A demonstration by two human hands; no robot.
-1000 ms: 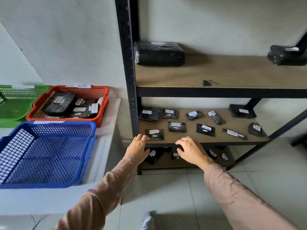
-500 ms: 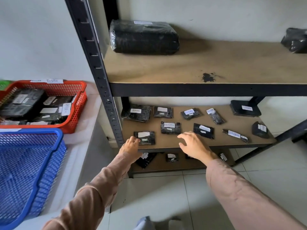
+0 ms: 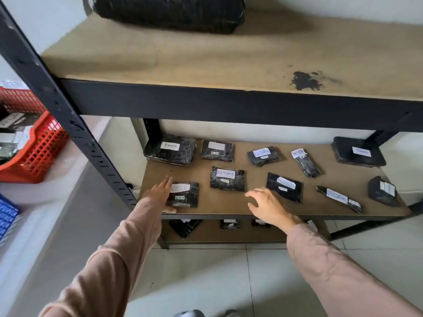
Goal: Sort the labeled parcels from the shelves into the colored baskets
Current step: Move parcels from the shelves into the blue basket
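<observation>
Two baskets sit at your far left on the white counter (image 3: 52, 197): a red basket (image 3: 39, 154) with labelled parcels inside and, nearer you, a corner of a blue basket (image 3: 6, 216). The black upright post (image 3: 57, 99) of the rack slants across between those baskets and your hands. On the top board (image 3: 206, 56) one big black bundle (image 3: 169, 12) lies at the back, with a dark stain (image 3: 305, 81) on the wood to its right. The middle shelf (image 3: 229, 208) carries ten black parcels, five in the back row and five in front. Your left hand (image 3: 160, 197) has its fingers straight and together, gripping nothing, laid against the left edge of the front-left parcel (image 3: 186, 196). Just right of that lies the parcel marked RETURN (image 3: 227, 179). Your right hand (image 3: 267, 207) hovers over bare board with its fingers loosely spread and empty, just beside the parcel with the torn white label (image 3: 283, 187). Farther right come a slim parcel (image 3: 338, 199) and a chunky parcel (image 3: 382, 194) near the shelf's end. On the bottom shelf (image 3: 217, 236) at least three more parcels show under the middle shelf's edge, and the rest is hidden.
</observation>
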